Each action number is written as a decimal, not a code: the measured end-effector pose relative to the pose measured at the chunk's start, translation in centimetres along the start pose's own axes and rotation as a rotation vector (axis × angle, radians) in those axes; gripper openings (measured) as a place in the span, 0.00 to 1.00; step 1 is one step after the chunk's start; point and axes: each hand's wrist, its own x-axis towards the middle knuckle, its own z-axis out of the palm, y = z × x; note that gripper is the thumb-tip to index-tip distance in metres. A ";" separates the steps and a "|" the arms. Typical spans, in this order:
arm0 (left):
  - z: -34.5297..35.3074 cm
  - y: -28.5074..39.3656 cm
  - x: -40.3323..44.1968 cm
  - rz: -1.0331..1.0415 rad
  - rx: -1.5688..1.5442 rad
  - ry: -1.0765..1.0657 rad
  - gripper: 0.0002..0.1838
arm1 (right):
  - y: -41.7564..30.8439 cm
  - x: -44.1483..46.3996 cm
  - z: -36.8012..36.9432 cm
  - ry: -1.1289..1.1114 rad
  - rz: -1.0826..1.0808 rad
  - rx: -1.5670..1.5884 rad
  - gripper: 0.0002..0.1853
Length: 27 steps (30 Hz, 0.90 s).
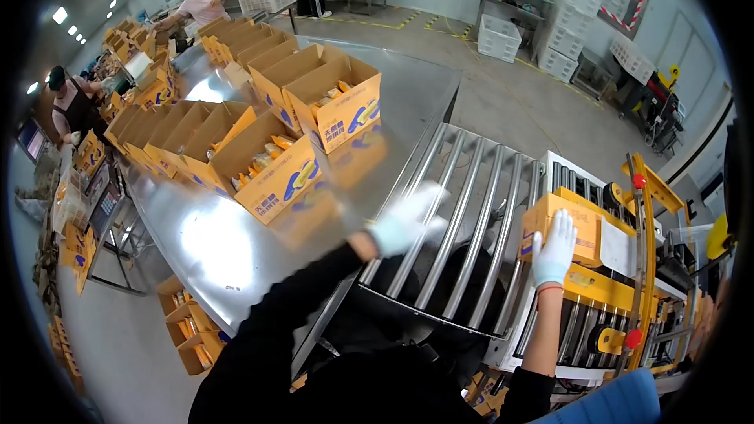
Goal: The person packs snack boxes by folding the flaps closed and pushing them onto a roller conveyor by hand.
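My right hand (555, 247), in a white glove, lies flat with fingers stretched out against a closed yellow-orange carton (585, 228). The carton sits between the yellow guides of a carton-sealing machine (646, 267). My left hand (408, 220), gloved too, is smeared by motion above the steel roller conveyor (488, 228), near the table edge; its fingers are too blurred to read. Left of it, an open carton (279, 180) holds several orange-and-white wrapped packets (271, 153). Just behind stands another open carton (349, 114) with similar packets inside.
More open cartons (169, 137) stand in rows on the steel table (393, 78). Filled cartons (188, 322) are below its left side. Co-workers (206, 1) stand along the back and left. White crates (567, 23) are stacked by the far wall.
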 end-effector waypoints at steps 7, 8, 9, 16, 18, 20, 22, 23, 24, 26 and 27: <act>-17.4 -13.0 -11.0 -0.593 0.998 0.318 0.09 | -1.3 -0.5 1.2 0.097 -0.060 0.226 0.31; -16.0 -11.1 -10.4 -0.520 0.905 0.278 0.09 | -4.1 -0.6 0.7 0.073 -0.124 0.477 0.25; -14.3 -9.2 -10.1 -0.450 0.808 0.229 0.09 | -7.0 -1.2 1.6 0.085 -0.211 0.612 0.32; -9.6 1.0 -6.7 0.076 0.394 0.286 0.14 | -17.0 -2.4 -4.5 -0.117 -0.667 0.448 0.44; -9.4 -0.6 -4.1 -0.204 -0.028 0.171 0.13 | -15.2 -2.5 -3.6 -0.230 -0.812 0.559 0.33; -8.6 -0.9 -1.0 -0.296 -0.065 -0.072 0.13 | -13.8 -2.3 -3.3 -0.300 -0.761 0.786 0.25; -4.8 -5.4 1.0 -0.072 0.123 -0.183 0.13 | -12.5 -1.8 -3.4 -0.457 -0.466 1.033 0.20; -3.4 -5.4 2.6 -0.270 -0.025 -0.275 0.12 | -13.4 -1.2 -4.5 -0.523 -0.204 1.367 0.26; -1.9 -5.5 3.2 0.018 0.277 -0.036 0.14 | -13.3 -0.1 -4.5 -0.299 -0.395 1.055 0.30; -1.2 -4.3 3.5 -0.010 0.358 0.012 0.16 | -13.2 1.8 -5.5 0.013 -0.571 0.549 0.39; -1.4 -3.7 3.4 -0.059 0.460 0.075 0.19 | -13.9 2.1 -6.9 0.107 -0.577 0.378 0.43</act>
